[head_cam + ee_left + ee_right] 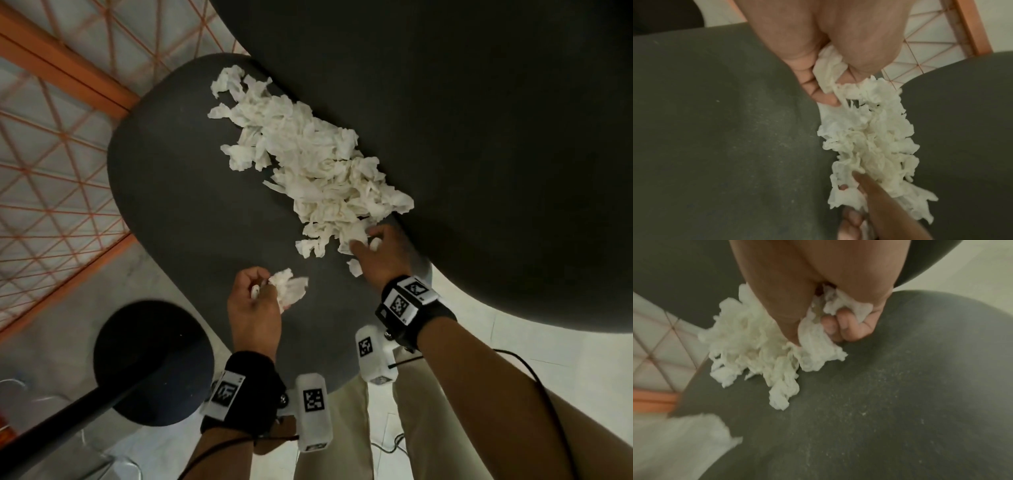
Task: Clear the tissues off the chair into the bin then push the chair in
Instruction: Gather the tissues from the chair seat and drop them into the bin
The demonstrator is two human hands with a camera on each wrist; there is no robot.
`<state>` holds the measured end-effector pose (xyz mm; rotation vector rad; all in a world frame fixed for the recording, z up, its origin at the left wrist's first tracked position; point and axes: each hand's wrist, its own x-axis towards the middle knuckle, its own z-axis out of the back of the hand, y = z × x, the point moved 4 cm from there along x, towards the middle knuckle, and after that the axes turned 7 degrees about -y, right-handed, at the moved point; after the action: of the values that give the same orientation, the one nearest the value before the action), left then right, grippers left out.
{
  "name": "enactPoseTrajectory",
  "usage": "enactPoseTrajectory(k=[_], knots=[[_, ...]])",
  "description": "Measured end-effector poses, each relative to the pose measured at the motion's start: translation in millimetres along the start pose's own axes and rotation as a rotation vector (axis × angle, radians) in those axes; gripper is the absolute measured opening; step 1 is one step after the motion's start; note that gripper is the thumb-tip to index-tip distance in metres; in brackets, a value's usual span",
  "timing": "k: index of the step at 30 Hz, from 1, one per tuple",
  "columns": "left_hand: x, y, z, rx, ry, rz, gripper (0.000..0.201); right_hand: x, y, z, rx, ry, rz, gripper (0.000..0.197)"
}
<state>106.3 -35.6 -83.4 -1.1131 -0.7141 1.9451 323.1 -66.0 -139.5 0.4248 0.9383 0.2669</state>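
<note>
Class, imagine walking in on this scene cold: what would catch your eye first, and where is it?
First, the heap of crumpled white tissues strewn along the dark chair seat, bright against it. Next, the two hands at the heap's near end: the left hand holds a wad, and the right hand grips tissues at the edge of the heap.

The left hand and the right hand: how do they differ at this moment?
The left hand holds a small tissue wad lifted off the chair seat; the right hand grips into the near end of the big tissue pile lying on the seat. Both curl round white tissue.
</note>
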Motion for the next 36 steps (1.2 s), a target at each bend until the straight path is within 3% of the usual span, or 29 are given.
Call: enactPoseTrajectory(k=[3,9,15,19,23,26,28,30,33,36], knots=[[-0.9,3.5,-1.8,0.024,0.008,0.017,0.02,3.8,3.2,-12.9,-0.04,0.02,-0.009,0.038],[12.2,6.4,-24.4,0.227,0.102,0.006,0.004,6.6,10.6,-4.6,0.005,0.022,0.005,0.024],[27.2,2.3,-67.6,0.393,0.182,-0.03,0.026,2.7,-16.7,16.0,0.039,-0.046,0.018,0.005],[31.7,-3.6,-90.9,0.547,0.274,-0.092,0.037,0.7,-34.2,25.7,0.226,-0.074,-0.024,0.025],[33.8,2.8,-97.5,0.695,0.339,-0.112,0.019,-0.2,-37.0,28.8,0.326,-0.073,-0.106,0.025],[32.6,6.8,-89.6,0.648,0.322,-0.085,0.017,0.7,-35.2,27.5,0.298,-0.012,-0.176,0.014],[29.6,7.1,-81.4,0.597,0.302,-0.07,0.017,3.4,-32.3,25.4,0.245,0.01,-0.186,0.033],[26.6,9.3,-70.0,0.584,0.265,-0.07,0.019,7.8,-25.4,22.9,0.171,-0.008,-0.143,0.037],[22.0,17.4,-53.6,0.516,0.208,-0.09,0.02,14.9,-9.5,18.8,0.0,-0.069,0.009,0.025],[18.8,23.8,-45.6,0.493,0.186,-0.109,0.02,21.7,4.7,10.6,-0.065,-0.05,0.091,0.044]])
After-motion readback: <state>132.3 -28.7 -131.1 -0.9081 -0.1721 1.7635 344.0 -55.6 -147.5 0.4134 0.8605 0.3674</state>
